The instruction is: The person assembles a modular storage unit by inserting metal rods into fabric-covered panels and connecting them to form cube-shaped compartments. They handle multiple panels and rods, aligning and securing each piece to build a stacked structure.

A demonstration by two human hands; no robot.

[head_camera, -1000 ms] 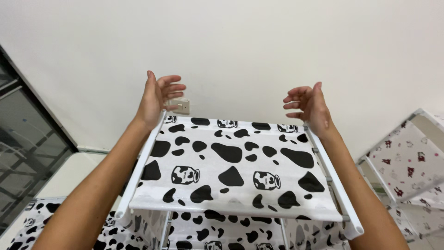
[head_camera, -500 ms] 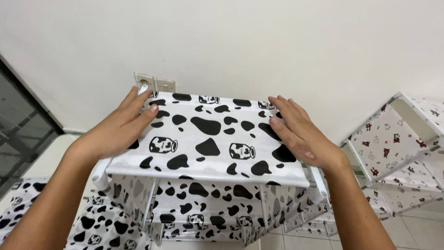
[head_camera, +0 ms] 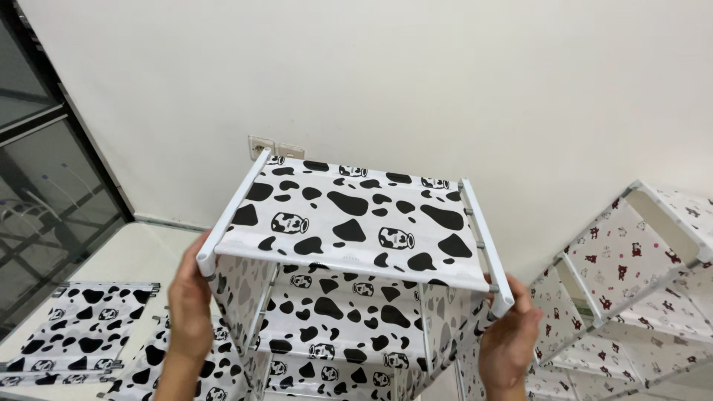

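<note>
A fabric shelf rack with a black-and-white cow print and white tubes stands in front of me against the wall. My left hand presses against the rack's left side just under the near top corner. My right hand presses on the right side below the other near corner. Both hands are flat with fingers spread against the fabric sides. The top panel lies stretched between two white side tubes.
Loose cow-print fabric panels lie on the floor at the lower left. A second rack with small red and black figures leans at the right. A wall socket sits behind the rack; a dark glass door is at the left.
My hands have left the top panel and dropped to the rack's two sides near the front corners. The view has pulled back and down, showing more of the rack.
</note>
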